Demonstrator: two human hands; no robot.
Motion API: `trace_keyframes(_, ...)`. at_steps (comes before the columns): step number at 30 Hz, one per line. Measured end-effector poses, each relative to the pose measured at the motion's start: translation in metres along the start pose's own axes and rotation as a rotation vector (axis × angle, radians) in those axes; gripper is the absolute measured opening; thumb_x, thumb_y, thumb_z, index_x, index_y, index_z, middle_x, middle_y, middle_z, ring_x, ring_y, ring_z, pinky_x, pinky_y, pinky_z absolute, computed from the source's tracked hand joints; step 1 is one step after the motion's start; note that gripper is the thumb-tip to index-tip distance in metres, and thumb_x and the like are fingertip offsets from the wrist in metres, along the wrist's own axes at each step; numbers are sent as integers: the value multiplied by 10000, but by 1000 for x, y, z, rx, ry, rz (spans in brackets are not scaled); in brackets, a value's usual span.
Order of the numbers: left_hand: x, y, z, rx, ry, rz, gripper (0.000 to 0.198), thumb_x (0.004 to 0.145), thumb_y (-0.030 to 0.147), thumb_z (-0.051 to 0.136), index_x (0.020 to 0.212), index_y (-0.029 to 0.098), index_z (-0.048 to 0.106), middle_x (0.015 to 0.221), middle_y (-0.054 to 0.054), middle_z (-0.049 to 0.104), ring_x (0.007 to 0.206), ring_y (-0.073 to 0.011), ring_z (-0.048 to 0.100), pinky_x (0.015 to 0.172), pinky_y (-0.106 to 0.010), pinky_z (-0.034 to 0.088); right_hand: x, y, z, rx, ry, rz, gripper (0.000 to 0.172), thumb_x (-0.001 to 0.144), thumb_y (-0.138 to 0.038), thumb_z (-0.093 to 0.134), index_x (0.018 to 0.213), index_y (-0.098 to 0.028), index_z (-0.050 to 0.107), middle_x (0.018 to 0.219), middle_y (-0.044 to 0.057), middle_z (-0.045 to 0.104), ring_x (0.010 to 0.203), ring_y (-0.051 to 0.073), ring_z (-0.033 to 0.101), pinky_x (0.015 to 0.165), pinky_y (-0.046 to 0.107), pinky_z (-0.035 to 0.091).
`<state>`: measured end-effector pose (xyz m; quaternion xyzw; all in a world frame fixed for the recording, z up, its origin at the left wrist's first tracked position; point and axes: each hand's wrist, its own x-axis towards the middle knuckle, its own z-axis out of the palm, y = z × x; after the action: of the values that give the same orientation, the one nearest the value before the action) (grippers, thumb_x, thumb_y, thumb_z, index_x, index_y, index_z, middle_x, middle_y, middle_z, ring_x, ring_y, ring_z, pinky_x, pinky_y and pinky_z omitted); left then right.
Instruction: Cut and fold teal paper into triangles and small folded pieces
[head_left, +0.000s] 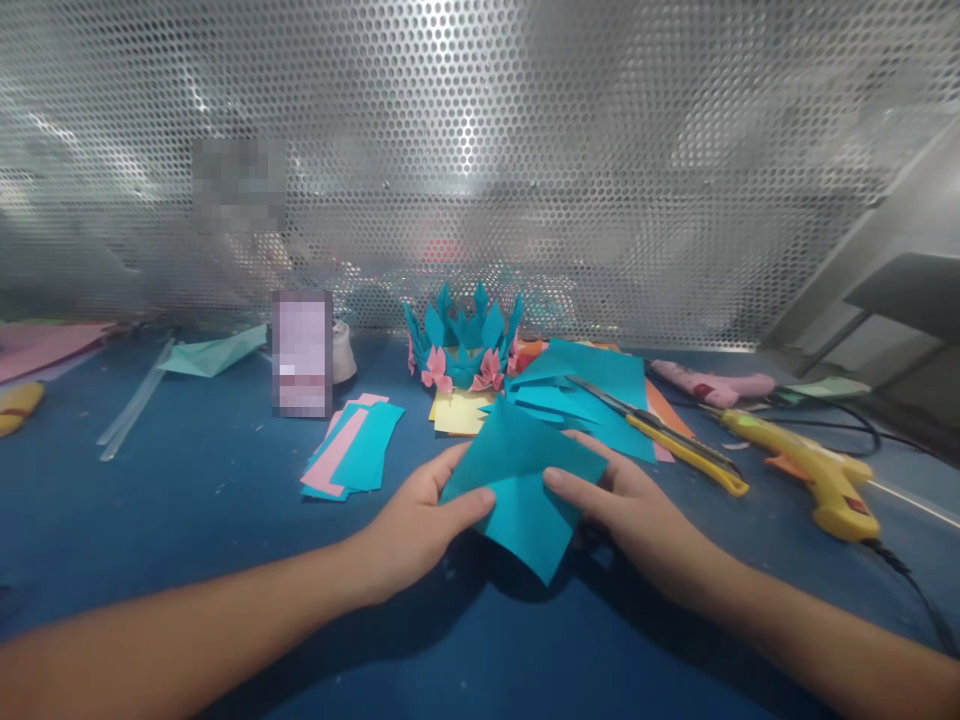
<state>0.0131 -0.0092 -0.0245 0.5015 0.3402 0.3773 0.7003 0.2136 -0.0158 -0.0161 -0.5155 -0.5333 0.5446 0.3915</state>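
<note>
A square sheet of teal paper (517,480) is held up above the blue table, one corner pointing down toward me. Faint crease lines run across it. My left hand (427,515) pinches its left edge, thumb on top and fingers underneath. On the opposite edge, my right hand (630,505) grips it the same way. Behind the sheet stands a folded paper crown (465,340) with teal points and pink bows. To its right lies a pile of teal paper (592,390), and some yellow paper (459,412) sits just below the crown.
Left of my hands are pink and teal paper strips (352,450) and a propped phone (301,355). On the right lie a yellow utility knife (690,455), a yellow glue gun (814,475) and a pink glue gun (712,383). A perforated metal panel (465,200) closes the back.
</note>
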Motion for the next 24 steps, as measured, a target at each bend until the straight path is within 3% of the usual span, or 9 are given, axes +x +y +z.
trace_keyframes(3,3,-1,-2,13,42,-24,423,760,341,679,1152,208,592,907,-42,685,803,-162,623,754,-284,474,2,1,-2,-3,37,27,472,732,-451,674,1096,-176,553,525,-66,511,411,72,462,382,177,352)
trace_keyframes(6,7,-1,-5,26,108,-13,374,746,331,690,1093,209,624,860,-29,686,779,-151,618,719,-267,475,4,1,-4,36,18,9,408,713,-416,697,1035,-177,625,552,-56,528,427,57,461,407,170,387)
trace_keyframes(13,12,2,-6,97,237,141,95,735,165,595,791,200,664,1002,-23,655,903,-153,589,767,-246,461,5,1,-7,3,47,-120,221,728,-266,609,910,-193,710,551,-22,593,447,76,515,393,168,393)
trace_keyframes(15,13,2,-9,106,292,170,124,728,136,547,751,198,651,1026,-19,637,905,-152,574,740,-238,455,3,0,-7,-33,92,-212,204,700,-194,567,833,-200,722,634,-2,653,439,71,525,391,172,418)
trace_keyframes(18,13,3,-14,144,407,264,217,750,132,461,799,204,660,1006,-11,610,868,-137,532,714,-231,430,0,-1,-8,-117,132,-374,260,659,-119,520,781,-213,730,910,38,711,438,63,560,403,187,478)
trace_keyframes(21,9,6,-15,280,471,396,233,841,227,428,942,227,638,949,-15,568,822,-148,493,739,-275,416,-3,-1,-9,-254,150,-541,352,653,-59,479,808,-247,734,1011,29,711,623,132,675,469,204,542)
trace_keyframes(24,3,8,-12,604,432,578,177,849,298,536,1004,255,611,1040,-19,512,971,-175,473,888,-321,374,-6,-3,-10,-373,140,-719,400,682,-24,456,841,-270,729,1006,9,720,939,193,673,713,276,582)
